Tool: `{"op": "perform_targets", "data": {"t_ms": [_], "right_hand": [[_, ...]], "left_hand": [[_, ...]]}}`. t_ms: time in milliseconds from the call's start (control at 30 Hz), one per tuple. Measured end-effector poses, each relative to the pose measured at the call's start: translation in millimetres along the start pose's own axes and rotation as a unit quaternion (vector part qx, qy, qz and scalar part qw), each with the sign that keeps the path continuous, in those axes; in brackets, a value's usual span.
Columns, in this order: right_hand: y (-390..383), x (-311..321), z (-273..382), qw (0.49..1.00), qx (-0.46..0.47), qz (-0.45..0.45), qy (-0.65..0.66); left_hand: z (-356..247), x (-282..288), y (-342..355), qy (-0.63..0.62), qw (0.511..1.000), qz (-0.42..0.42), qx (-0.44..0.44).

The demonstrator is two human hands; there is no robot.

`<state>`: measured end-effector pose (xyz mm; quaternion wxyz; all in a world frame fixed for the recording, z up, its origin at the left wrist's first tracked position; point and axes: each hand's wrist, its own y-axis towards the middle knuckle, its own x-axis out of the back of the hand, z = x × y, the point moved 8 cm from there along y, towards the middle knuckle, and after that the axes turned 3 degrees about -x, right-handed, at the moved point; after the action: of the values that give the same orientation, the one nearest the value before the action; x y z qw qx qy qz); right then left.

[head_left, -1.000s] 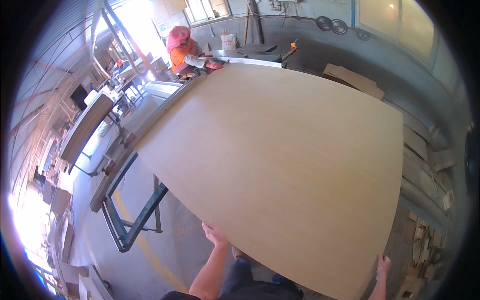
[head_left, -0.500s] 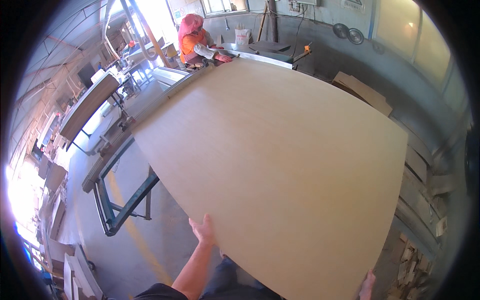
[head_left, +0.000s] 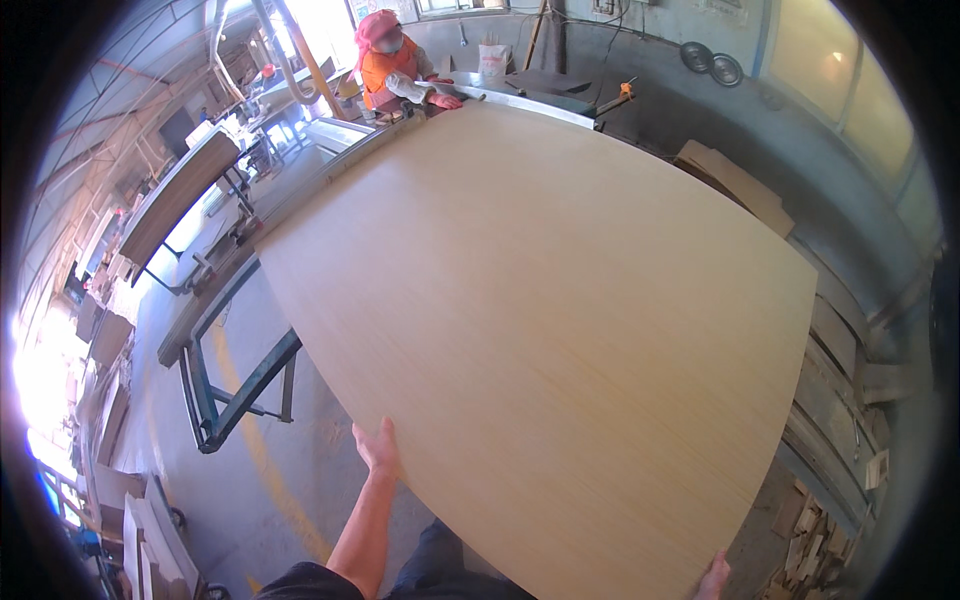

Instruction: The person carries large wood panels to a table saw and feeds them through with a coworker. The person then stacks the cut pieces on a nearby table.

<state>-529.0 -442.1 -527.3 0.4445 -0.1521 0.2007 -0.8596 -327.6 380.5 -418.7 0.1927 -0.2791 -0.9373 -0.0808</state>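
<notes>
A large pale plywood sheet (head_left: 560, 300) fills the middle of the view, its far end resting on a saw table with a metal rail (head_left: 340, 165) on the left. My left hand (head_left: 378, 446) grips the near left edge, thumb up along the rim, the other fingers partly hidden. At the near right corner, my right hand (head_left: 714, 577) holds the edge; only part of it shows. Across the sheet stands a co-worker (head_left: 385, 68) in a pink head covering and orange vest, with a red-gloved hand (head_left: 444, 101) at the far left corner.
A dark green support frame (head_left: 250, 395) juts out at the left of the sheet. Wood offcuts (head_left: 812, 540) lie on the floor at the lower right. Cardboard (head_left: 735, 185) leans by the right wall. A stack of boards (head_left: 180, 195) stands at the far left.
Both my hands and the sheet's near edge sit a little farther left in the picture, whose view has shifted slightly. The co-worker's head has come up. Both my hands keep their grip.
</notes>
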Motion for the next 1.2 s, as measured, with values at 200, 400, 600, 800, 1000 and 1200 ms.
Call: {"op": "perform_targets", "data": {"t_ms": [200,400,600,800,1000,1200], "right_hand": [[-0.9,4.6,-6.4,1.000,0.003,0.013,0.001],[-1.5,15.9,-14.6,1.000,0.016,0.021,-0.001],[-8.9,13.3,-17.7,1.000,0.007,0.023,0.004],[-35.4,-5.7,15.1,1.000,0.002,-0.011,0.014],[-22.2,4.2,3.0,0.998,-0.002,-0.044,-0.037],[-21.3,-8.4,-2.1,0.999,0.002,-0.022,0.034]], "left_hand": [[13.2,0.2,5.9,0.001,1.000,0.003,-0.007],[21.4,2.1,13.5,0.023,0.999,-0.009,-0.030],[29.2,9.8,25.1,0.054,0.998,-0.014,-0.042],[5.8,0.6,10.3,0.052,0.998,0.008,-0.044],[10.4,25.3,-84.6,0.099,0.991,-0.085,0.008],[31.5,40.0,-319.4,-0.123,0.983,0.089,0.102]]}}
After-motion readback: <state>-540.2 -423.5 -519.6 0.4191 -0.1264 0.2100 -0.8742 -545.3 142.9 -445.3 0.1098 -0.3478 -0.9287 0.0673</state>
